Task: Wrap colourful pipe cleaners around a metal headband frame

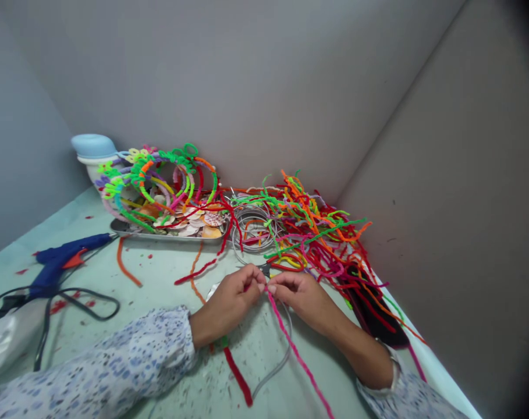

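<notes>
Fingertips of my left hand (235,301) and my right hand (305,299) meet in a pinch at the middle of the table. Both grip the upper end of a bright pink pipe cleaner (294,344), whose long tail runs down toward the front edge. A thin grey wire (286,352) curves below the hands; its upper end is hidden by my fingers. A dark red pipe cleaner (238,375) lies under my left wrist, with a bit of green at its top. Scissors with red handles (287,263) lie just beyond my fingertips.
A metal tray (172,237) of shells bears several colourful pipe-cleaner hoops (147,185). A tangled pile of pipe cleaners (316,224) and a wire coil (256,230) lie at back right. Left are a blue glue gun (57,265) with its cord and a blue-lidded white bottle (93,154).
</notes>
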Demonstrator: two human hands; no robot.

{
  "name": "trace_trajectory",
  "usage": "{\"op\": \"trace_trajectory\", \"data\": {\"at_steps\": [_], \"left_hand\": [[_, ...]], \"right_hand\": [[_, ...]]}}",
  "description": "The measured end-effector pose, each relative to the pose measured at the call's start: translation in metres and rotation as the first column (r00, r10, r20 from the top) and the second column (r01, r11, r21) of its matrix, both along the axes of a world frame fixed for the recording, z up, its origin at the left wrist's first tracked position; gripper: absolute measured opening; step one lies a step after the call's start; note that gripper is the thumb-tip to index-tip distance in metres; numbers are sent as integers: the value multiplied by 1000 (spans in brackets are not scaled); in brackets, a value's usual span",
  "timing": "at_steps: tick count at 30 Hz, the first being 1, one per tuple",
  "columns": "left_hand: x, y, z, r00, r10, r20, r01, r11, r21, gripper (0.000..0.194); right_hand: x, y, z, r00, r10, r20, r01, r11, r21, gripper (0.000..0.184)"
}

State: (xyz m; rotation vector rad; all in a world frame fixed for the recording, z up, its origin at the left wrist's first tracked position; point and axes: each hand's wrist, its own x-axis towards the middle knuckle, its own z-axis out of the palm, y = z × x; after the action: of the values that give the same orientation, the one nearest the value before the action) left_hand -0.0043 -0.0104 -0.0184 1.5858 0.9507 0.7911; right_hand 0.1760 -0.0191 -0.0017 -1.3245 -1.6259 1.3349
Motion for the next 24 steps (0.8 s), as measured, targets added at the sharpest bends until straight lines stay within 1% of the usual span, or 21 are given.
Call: {"op": "trace_trajectory", "data": {"at_steps": [2, 4, 7, 9, 11, 14, 16, 18, 21, 23, 24], "left_hand": [[0, 0, -1, 1000, 7, 3, -7, 1000, -8, 9], [1, 0, -2, 1000, 20, 2, -20, 1000, -14, 9], [1, 0, -1, 999, 39, -2, -39, 999, -32, 8], [2, 0, -1, 999, 34, 6, -34, 998, -50, 8], [2, 0, 0, 999, 25, 21, -24, 998, -64, 8], [2, 1, 1, 999, 9, 52, -5, 997, -78, 7], [2, 2, 0, 997, 4, 81, 3, 996, -89, 6], [2, 3, -2, 995, 8, 102, 3, 995, -100, 6], [2, 3, -3, 993, 17, 117, -3, 993, -115, 6], [2, 2, -2, 992, 26, 122, -11, 992, -123, 6], [2, 1, -1, 992, 32, 121, -16, 992, -127, 6]], "right_hand": [[-1, -1, -2, 999, 7, 36, -9, 998, 64, 17], [-2, -2, -5, 994, -3, 105, -13, 988, 154, 16], [-4, -5, -7, 969, -53, 241, -22, 954, 299, 13], [-5, -6, -7, 951, -84, 296, -28, 934, 355, 12], [-5, -7, -6, 956, -78, 281, -26, 938, 347, 12], [-3, -5, -4, 988, -17, 156, -19, 974, 224, 16], [-3, -4, -4, 997, -7, 82, -5, 989, 147, 17], [-2, -3, -5, 998, -14, 59, 7, 992, 123, 17], [-2, -2, -8, 994, -11, 112, -9, 983, 183, 14], [-2, -3, -9, 977, -19, 213, -42, 959, 279, 14], [-2, -3, -10, 961, -31, 274, -66, 938, 339, 13]]}}
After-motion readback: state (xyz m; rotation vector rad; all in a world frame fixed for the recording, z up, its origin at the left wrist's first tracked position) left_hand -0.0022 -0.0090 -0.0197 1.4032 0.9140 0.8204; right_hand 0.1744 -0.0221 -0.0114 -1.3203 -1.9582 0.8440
